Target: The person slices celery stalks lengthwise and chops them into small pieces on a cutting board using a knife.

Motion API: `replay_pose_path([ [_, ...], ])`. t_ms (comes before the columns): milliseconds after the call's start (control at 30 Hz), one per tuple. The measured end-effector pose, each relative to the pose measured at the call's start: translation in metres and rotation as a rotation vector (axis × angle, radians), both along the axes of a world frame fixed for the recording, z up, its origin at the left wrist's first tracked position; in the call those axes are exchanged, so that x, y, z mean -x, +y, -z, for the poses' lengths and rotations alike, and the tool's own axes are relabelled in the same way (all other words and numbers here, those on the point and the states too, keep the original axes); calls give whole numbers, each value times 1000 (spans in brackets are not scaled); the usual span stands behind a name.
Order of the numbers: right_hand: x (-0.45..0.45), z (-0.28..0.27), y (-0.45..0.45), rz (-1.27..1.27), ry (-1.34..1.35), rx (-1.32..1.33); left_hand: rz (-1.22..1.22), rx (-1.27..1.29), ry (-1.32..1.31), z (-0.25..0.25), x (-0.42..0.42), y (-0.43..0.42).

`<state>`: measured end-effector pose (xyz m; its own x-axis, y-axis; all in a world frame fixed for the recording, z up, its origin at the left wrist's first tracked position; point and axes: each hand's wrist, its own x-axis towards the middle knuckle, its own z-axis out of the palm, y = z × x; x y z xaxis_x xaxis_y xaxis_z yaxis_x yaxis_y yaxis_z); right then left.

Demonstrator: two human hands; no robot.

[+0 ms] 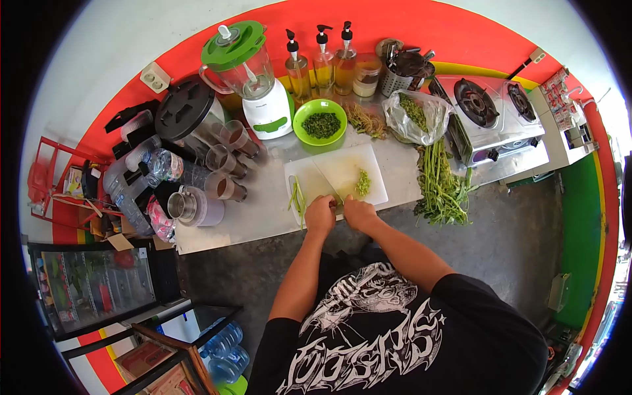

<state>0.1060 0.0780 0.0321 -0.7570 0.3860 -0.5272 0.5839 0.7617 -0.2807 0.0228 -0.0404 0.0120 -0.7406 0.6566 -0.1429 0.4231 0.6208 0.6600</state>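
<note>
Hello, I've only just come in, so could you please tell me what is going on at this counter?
A person is cutting greens on a white cutting board. The right hand holds a knife, and the left hand is curled beside it, seemingly steadying some greens. Chopped pieces lie on the right of the board, and uncut stalks on the left. Behind it, a green bowl holds finely cut greens; a leafy bunch lies to the right.

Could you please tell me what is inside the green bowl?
The green bowl holds finely chopped dark greens; they cover its bottom, so anything beneath them cannot be seen.
</note>
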Motion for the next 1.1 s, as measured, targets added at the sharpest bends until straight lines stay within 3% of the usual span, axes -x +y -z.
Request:
replay_pose_path([
  [500,-7,-8,-3,-66,-129,35,-44,-112,29,6,-3,-1],
  [600,-5,4,-3,59,-58,46,-38,-95,53,7,-3,-3],
  [800,-9,-13,-4,-100,-104,11,-57,-118,34,2,-5,-3],
  [867,-11,1,-10,53,-29,34,-42,-104,44,6,-6,-4],
  [1100,-2,-11,-4,-77,-147,29,-50,-150,25,7,-6,-5],
])
